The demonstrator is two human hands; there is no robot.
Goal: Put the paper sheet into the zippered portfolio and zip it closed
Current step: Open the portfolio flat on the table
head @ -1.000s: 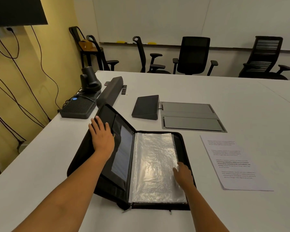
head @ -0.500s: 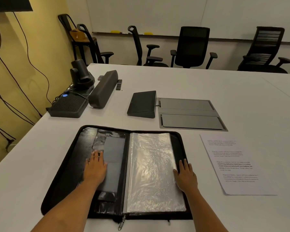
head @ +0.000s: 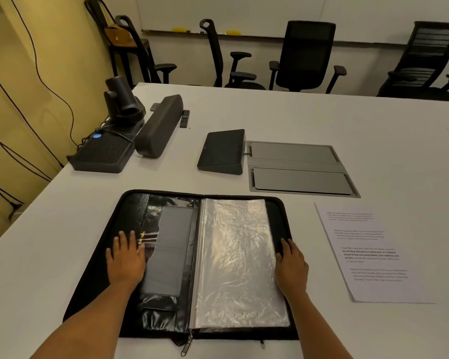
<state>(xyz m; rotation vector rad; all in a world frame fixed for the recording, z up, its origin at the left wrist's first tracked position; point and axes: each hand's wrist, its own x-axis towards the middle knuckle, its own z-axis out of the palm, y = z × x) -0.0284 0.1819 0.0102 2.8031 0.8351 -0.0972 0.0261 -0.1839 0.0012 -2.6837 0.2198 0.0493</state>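
The black zippered portfolio (head: pixel 130 203) lies open and flat on the white table in front of me. Its right half holds clear plastic sleeves (head: pixel 236 260); its left half has a grey pocket (head: pixel 170 250). My left hand (head: pixel 125 260) rests flat on the left cover, fingers spread. My right hand (head: pixel 292 265) lies flat on the right edge beside the sleeves. The zipper pull (head: pixel 186 347) hangs at the near edge. The printed paper sheet (head: pixel 371 255) lies on the table to the right of the portfolio, untouched.
Behind the portfolio sit a dark wedge-shaped touch panel (head: pixel 222 152) and a grey table cable hatch (head: pixel 300 168). At the back left stand a camera (head: pixel 121 99), a speaker bar (head: pixel 160 125) and a black box (head: pixel 104 154). Office chairs (head: pixel 306 55) line the far edge.
The left cover, which my left hand held half raised, now lies flat on the table. Both hands have settled flat on the two halves, and my view has tilted down.
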